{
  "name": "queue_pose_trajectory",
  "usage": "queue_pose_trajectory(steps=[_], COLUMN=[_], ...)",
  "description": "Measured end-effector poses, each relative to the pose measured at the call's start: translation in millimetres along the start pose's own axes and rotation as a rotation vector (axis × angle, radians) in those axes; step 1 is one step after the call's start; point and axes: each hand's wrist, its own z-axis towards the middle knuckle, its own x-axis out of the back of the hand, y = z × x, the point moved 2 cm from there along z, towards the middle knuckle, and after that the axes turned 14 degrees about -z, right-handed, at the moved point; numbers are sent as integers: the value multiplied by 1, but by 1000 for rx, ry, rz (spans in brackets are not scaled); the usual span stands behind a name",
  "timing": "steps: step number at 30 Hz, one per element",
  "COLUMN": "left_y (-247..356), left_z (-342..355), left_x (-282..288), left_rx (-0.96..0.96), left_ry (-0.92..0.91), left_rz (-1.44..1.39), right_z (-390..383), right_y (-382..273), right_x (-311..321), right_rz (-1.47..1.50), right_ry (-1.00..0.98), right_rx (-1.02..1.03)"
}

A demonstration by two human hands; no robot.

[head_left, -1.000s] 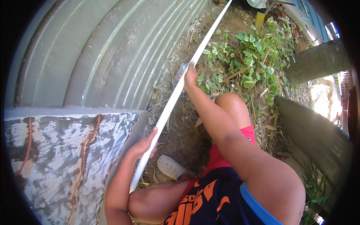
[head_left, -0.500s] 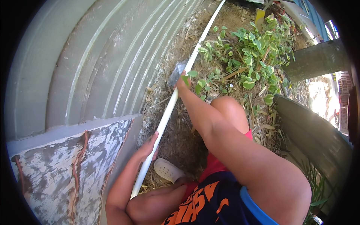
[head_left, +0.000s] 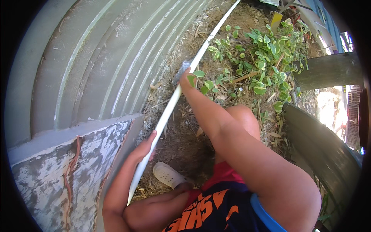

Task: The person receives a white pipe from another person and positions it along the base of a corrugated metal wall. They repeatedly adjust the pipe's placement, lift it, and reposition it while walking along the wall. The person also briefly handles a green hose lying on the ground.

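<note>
A long white plastic pipe [head_left: 167,113] slants from the lower left up to the far top of the view. My left hand [head_left: 145,146] is wrapped round its nearer part, thumb along the top. Farther up, my right hand [head_left: 187,80] grips the same pipe, its fingers partly hidden behind the pipe and some leaves. A crumpled piece of clear plastic [head_left: 181,72] lies against the pipe beside my right hand. Under the pipe is a dark hollow of bare soil [head_left: 181,143].
A ribbed grey metal wall [head_left: 89,69] rises on the left above a patchy cement wall [head_left: 92,166]. Variegated leafy plants [head_left: 266,58] grow right of the pipe. A wooden post [head_left: 328,69] and a curved sheet [head_left: 320,139] stand at the right. My clog-shod foot [head_left: 168,174] is below.
The pipe's near end and my left hand have shifted slightly left and up in the view. Both hands keep their grip; the surroundings shift a little with the head.
</note>
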Motion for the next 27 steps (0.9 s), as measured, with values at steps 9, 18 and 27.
queue_pose_trajectory(steps=[9, 18, 27], left_y=[6, 4, 8], left_z=[-20, -18, -13], left_x=[7, 12, 14], left_rx=[-18, -29, -82], left_ry=[73, 68, 76], left_rz=[80, 61, 53], right_z=[-12, -24, -9], right_y=[-7, -8, -5], right_x=[-11, -9, -21], right_rz=[-59, 33, -14], right_ry=[-47, -76, -19], right_rx=[-16, 9, 22])
